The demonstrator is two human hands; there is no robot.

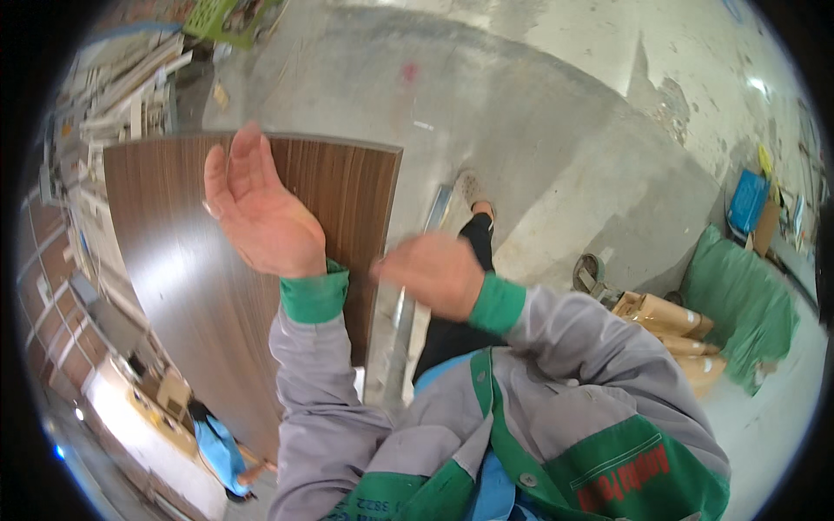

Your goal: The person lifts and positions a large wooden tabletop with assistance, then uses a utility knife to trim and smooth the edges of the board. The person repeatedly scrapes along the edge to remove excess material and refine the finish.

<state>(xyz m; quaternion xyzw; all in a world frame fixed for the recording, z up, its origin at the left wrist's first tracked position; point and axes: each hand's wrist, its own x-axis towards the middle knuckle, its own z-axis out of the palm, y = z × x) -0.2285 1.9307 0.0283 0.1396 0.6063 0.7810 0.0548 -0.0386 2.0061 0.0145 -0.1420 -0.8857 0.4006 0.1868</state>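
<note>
My left hand (265,208) is raised with its palm turned up and its fingers stretched out, holding nothing. Behind it in the picture lies a large dark brown wood-grain panel (339,187) with a glossy sheen. I cannot tell whether the hand touches the panel. To the right of the panel's edge is my right hand (434,273), near my left wrist. Motion smears it and its fingers are mostly hidden. Both sleeves are grey with green cuffs. Below my right hand, a narrow metal strip or rail (400,334) runs along the panel's side.
Wooden strips (139,100) are piled at the far left, near a green crate (226,19). Cardboard packages (665,317), a green sack (738,304) and a blue container (747,201) stand at the right. A person in blue (219,447) is beyond the panel, lower left.
</note>
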